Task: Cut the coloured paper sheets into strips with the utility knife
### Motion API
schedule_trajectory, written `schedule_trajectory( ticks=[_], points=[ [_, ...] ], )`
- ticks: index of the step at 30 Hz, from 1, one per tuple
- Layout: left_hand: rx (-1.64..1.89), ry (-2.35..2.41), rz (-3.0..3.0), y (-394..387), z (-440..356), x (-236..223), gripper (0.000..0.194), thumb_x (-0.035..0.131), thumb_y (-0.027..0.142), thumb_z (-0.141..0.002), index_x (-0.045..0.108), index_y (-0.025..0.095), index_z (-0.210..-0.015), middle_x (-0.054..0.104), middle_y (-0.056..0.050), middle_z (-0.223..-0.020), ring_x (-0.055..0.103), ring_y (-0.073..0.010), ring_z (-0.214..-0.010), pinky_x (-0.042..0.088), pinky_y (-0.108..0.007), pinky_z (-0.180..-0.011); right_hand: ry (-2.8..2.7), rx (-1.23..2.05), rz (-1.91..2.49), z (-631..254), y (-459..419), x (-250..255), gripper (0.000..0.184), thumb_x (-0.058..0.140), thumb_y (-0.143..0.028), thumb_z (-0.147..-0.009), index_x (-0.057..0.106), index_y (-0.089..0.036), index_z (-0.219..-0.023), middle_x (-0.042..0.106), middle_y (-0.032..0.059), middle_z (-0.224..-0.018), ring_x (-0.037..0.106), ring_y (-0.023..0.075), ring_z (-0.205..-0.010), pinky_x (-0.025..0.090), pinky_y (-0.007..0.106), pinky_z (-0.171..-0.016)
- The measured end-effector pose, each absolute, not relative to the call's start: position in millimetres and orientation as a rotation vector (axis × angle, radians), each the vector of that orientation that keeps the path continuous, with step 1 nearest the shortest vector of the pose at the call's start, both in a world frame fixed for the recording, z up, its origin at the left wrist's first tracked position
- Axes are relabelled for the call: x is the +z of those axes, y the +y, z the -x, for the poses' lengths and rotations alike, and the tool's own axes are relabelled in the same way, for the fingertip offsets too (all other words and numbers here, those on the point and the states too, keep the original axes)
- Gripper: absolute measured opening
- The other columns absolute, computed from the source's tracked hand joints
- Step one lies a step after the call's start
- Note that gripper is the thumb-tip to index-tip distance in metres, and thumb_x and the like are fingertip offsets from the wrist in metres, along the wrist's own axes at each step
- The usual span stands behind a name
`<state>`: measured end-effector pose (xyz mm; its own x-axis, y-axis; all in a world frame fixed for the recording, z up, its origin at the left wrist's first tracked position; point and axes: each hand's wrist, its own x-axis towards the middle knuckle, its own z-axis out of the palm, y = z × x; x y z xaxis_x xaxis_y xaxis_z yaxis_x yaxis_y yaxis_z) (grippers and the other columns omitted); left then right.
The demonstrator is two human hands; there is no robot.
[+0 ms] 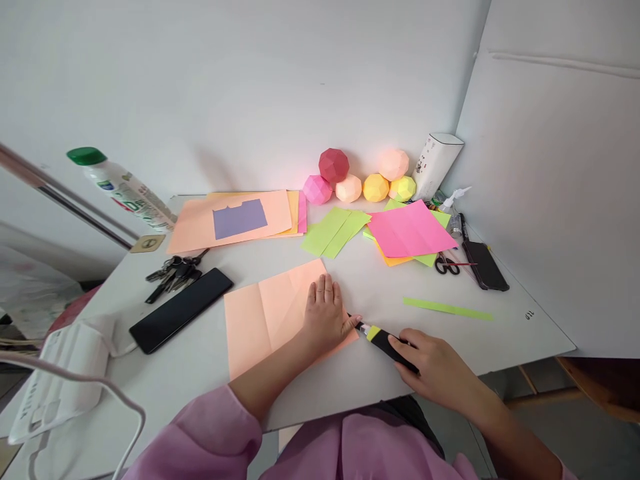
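Observation:
My left hand (326, 312) lies flat with fingers stretched out on a creased peach paper sheet (265, 313) near the table's front edge, pressing it down. My right hand (434, 368) is closed round a black and yellow utility knife (383, 339), whose tip touches the sheet's right edge beside my left thumb.
A black phone (181, 309) and keys (173, 273) lie left. Peach sheets with a purple piece (239, 219), green sheets (334, 231), a pink sheet (409, 230), scissors (446, 265), a green strip (447, 309), paper balls (357, 180), a bottle (123, 188) and another phone (485, 265) sit behind.

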<state>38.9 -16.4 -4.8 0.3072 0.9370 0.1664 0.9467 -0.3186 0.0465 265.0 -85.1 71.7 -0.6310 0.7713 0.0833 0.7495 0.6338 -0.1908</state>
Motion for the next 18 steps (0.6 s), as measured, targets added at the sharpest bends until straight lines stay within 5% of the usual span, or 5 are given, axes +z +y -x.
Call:
schedule_trajectory(
  ticks=[18],
  points=[
    [-0.362, -1.747, 2.456, -15.0, -40.6, -15.3, 0.092, 0.023, 0.072, -0.084, 0.044, -0.003, -0.134, 0.036, -0.028, -0.144, 0.027, -0.0392, -0.137, 0.02, -0.053, -0.11, -2.743, 0.112, 1.269, -255.7, -51.3, 68.4, 0.036, 0.052, -0.014, -0.081, 0.063, -0.013, -0.116, 0.065, 0.0103, -0.09, 0.064, 0.0181, -0.074, 0.053, 0.028, -0.063]
  ],
)
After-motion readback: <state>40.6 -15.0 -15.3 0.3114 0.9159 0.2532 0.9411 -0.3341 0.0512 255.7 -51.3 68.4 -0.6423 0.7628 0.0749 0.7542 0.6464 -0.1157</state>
